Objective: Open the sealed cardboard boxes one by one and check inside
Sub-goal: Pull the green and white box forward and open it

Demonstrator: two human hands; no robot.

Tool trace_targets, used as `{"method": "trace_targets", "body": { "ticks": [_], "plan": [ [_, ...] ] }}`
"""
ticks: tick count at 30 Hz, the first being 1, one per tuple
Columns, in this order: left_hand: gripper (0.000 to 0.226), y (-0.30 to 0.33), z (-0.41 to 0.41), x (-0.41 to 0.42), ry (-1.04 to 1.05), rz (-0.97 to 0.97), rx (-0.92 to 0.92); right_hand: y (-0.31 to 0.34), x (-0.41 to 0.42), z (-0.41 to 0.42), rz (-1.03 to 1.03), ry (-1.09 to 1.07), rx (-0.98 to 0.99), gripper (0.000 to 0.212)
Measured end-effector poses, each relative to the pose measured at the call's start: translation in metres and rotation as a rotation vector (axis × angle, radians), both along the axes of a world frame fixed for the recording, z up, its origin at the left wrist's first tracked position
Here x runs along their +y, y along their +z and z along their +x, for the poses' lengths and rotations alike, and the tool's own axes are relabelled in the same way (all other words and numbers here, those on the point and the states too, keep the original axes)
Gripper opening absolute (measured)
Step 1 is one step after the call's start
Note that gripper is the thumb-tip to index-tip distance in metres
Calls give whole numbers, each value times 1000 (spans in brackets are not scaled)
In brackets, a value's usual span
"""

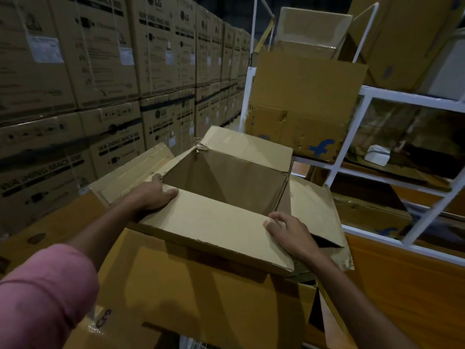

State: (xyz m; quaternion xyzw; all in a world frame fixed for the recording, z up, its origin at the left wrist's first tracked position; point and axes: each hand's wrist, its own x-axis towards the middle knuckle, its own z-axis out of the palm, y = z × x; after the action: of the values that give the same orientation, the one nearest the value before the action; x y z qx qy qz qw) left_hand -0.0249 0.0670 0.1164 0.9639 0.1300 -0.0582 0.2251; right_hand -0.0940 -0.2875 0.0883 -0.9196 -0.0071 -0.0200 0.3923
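The open brown cardboard box [226, 187] sits in the middle of the frame, resting on a larger darker cardboard carton [201, 293] below it. The left hand [153, 195] grips the near-left corner of the near flap [214, 227], thumb lying on the flap's top face and fingers curled over the corner toward the left flap [130, 172]. The right hand [289, 233] rests on the flap's right end, fingers bent, its grip looking like a light hold over the edge; how far the fingers wrap under cannot be told. Both hands seem to press the near flap down and outward, probably to keep the mouth wide for a look inside. The far flap [249, 147] and right flap [314, 210] are folded out too, so all four stand clear of the opening. What shows of the inside is bare cardboard wall; the bottom is hidden by the near flap.

At the upper left stand stacked washing-machine cartons [75, 71]. At the right, a white metal rack [364, 96] holds more worn brown boxes [302, 102], likely next in turn.
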Motion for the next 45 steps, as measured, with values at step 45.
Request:
{"method": "trace_targets", "body": {
  "ticks": [45],
  "plan": [
    [70, -1, -67, -218, -618, 51, -569, -8, -70, -20, -510, -187, -526, 58]
  ]
}}
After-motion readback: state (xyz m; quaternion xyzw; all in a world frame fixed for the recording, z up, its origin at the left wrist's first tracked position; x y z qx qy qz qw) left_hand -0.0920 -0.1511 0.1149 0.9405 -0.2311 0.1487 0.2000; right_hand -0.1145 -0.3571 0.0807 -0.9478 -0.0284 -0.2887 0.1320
